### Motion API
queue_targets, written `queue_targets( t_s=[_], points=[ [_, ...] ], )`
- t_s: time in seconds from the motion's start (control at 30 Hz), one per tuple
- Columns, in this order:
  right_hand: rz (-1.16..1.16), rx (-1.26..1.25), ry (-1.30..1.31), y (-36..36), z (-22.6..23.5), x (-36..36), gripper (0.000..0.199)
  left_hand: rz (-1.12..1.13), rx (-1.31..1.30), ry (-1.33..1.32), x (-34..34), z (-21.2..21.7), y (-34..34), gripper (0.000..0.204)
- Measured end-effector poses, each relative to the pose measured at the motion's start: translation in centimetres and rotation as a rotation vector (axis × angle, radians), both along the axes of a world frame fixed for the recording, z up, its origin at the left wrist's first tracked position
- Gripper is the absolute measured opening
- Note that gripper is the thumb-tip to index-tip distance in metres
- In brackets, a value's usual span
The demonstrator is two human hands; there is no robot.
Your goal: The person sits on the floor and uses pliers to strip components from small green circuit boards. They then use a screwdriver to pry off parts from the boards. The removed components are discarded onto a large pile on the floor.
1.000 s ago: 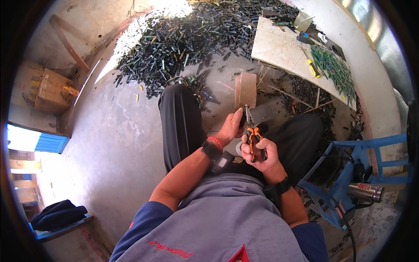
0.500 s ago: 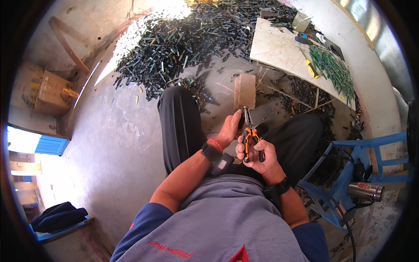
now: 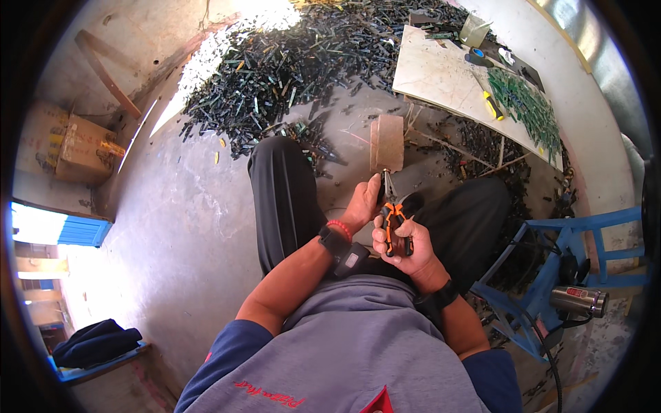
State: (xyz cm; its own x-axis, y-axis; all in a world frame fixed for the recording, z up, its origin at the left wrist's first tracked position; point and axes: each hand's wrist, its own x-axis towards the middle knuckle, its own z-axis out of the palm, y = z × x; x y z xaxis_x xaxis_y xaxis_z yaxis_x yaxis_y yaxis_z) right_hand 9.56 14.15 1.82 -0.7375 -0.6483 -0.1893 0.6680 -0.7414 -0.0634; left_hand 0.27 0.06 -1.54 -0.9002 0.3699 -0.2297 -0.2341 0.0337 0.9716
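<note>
Little has shifted since the earlier frames: both hands stay low in the middle of the frame, the pliers (image 3: 395,221) still upright between them, the view barely nudged. Grey concrete floor (image 3: 172,206) fills the left and centre, stained and bare, with a bright doorway at the far left edge. Across the top lies one broad heap of dark scrap pieces (image 3: 303,62), spilling down toward the knees. At upper right sits one pale board (image 3: 441,76), carrying a bunch of green strips (image 3: 523,103), one yellow-handled tool (image 3: 491,105) and one roll of blue tape (image 3: 476,53). One blue frame stool (image 3: 564,241) stands at right, with one silver cylinder tool (image 3: 577,300) just below it. One cardboard box (image 3: 82,148) rests at the left wall, and one dark bundle (image 3: 96,342) lies at lower left. One small wooden block (image 3: 386,142) stands on the floor just above the hands. Two dark-trousered legs frame the work. Right hand (image 3: 406,244) is curled tight round the orange-and-black handles of the pliers, whose thin nose points up toward the block. Left hand (image 3: 361,203), with a red band and a watch at its wrist, has its fingers half folded against the pliers' nose; whether it pinches anything there is too small to tell.
</note>
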Motion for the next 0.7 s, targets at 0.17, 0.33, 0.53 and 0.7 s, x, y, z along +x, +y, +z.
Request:
queue_targets(
  t_s=[0.17,0.33,0.53,0.7],
  points=[
    [-0.015,0.05,-0.014,0.0,0.4,0.1,0.044,-0.011,-0.017,-0.03,0.1,-0.2,-0.1,0.06],
    [-0.035,0.153,-0.028,-0.4,2.0,0.3,0.043,-0.018,-0.082,0.044,0.1,0.7,-0.1,0.06],
    [-0.005,-0.031,-0.024,0.1,0.7,0.3,0.042,0.018,-0.06,0.086,0.1,-0.1,0.1,0.059],
    [-0.017,0.2,0.024,0.9,1.5,0.4,0.036,-0.003,0.065,-0.067,0.2,0.6,0.1,0.057]
  ],
)
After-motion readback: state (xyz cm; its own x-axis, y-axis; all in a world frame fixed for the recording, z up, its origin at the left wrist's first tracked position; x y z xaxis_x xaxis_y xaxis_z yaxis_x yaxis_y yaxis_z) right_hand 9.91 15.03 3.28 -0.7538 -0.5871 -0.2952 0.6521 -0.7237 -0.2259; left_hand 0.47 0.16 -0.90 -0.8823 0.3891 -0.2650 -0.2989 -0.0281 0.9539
